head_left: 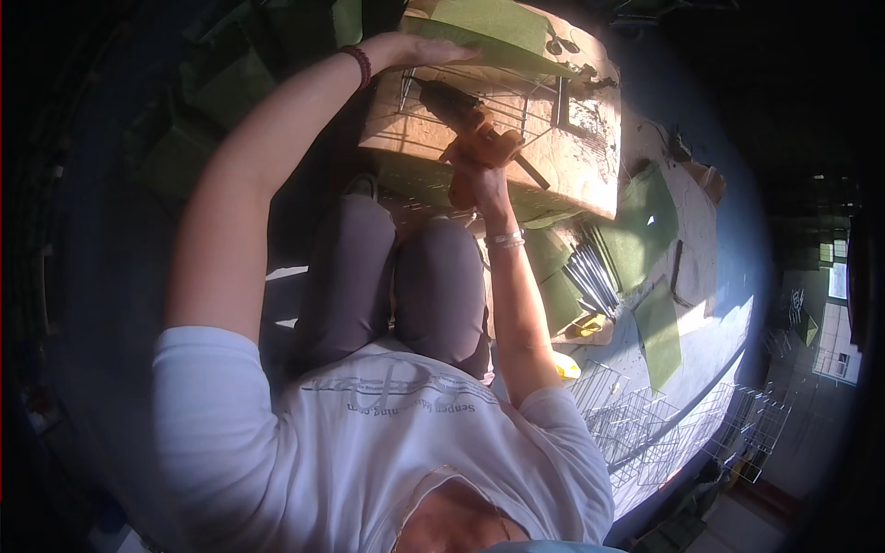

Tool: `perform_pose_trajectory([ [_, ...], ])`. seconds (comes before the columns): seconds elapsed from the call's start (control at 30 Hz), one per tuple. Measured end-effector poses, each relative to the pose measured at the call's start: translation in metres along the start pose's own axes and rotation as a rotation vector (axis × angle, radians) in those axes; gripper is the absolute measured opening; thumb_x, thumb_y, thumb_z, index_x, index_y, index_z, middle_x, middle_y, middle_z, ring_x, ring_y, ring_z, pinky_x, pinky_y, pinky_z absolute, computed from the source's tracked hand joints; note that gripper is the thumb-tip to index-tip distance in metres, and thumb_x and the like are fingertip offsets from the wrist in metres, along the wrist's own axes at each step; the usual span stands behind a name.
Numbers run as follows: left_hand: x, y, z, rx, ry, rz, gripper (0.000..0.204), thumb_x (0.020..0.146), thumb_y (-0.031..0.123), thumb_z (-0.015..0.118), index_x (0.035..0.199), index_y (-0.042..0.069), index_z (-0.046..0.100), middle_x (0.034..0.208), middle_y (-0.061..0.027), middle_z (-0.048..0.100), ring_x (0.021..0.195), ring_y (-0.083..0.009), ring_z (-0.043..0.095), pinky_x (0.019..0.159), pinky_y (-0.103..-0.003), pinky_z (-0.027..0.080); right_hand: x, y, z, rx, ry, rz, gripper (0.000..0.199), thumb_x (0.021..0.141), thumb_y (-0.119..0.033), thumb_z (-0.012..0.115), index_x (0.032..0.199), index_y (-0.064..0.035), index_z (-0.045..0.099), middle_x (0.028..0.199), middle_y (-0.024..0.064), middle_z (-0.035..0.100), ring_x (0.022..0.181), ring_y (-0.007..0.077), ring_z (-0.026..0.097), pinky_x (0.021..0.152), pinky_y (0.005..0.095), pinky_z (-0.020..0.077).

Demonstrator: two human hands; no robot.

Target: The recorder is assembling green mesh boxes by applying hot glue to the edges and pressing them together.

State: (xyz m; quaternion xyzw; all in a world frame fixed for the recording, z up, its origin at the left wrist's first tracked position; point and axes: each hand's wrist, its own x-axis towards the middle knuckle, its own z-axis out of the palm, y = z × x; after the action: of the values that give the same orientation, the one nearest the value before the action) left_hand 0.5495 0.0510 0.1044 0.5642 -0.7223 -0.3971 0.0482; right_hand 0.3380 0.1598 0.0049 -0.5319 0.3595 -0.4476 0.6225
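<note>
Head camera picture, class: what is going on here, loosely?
A seated person works at a block-like wooden bench. The right hand grips an orange power drill, its nose at a wire rack lying on the bench. The left hand presses flat on the rack's far edge. More wire racks lie to the right.

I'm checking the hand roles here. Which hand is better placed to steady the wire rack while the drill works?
Left. The left hand already lies flat on the wire rack, while the right hand grips the orange drill.

Strong sunlight falls across the pale concrete floor point(710, 341) at right — stacked white wire racks point(664, 424) lower right, a bright window point(834, 323) at far right.
</note>
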Motion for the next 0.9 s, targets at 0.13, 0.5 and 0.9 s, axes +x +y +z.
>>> perform_pose_trajectory([
  [0.13,0.011,-0.012,0.001,-0.004,0.0,-0.001,0.095,0.075,0.082,0.018,0.143,0.017,0.024,0.148,-0.0131,0.02,0.137,-0.0276,0.018,0.112,-0.041,0.018,-0.001,-0.002,-0.002,-0.019,-0.008,0.012,0.02,0.075,-0.007,0.066,0.093,-0.0033,0.059,0.082,0.0031,0.06,0.076,0.0099,0.056,0.067,0.0258,0.0448],
  [0.5,0.016,-0.013,0.002,0.016,0.026,-0.043,0.095,0.074,0.082,0.018,0.143,0.017,0.024,0.149,-0.012,0.019,0.138,-0.0273,0.018,0.112,-0.042,0.018,-0.007,-0.001,-0.01,0.013,0.012,-0.038,0.023,0.073,-0.002,0.066,0.094,-0.0018,0.057,0.084,0.0028,0.06,0.077,0.0109,0.056,0.068,0.0251,0.0452],
  [0.9,0.01,-0.003,0.003,0.045,0.036,-0.03,0.097,0.074,0.083,0.018,0.143,0.016,0.023,0.149,-0.012,0.019,0.138,-0.0275,0.017,0.112,-0.043,0.017,-0.018,-0.009,-0.014,0.001,0.092,0.01,0.017,0.075,-0.003,0.065,0.092,-0.0033,0.059,0.081,0.0015,0.06,0.075,0.0104,0.056,0.068,0.0248,0.0444],
])
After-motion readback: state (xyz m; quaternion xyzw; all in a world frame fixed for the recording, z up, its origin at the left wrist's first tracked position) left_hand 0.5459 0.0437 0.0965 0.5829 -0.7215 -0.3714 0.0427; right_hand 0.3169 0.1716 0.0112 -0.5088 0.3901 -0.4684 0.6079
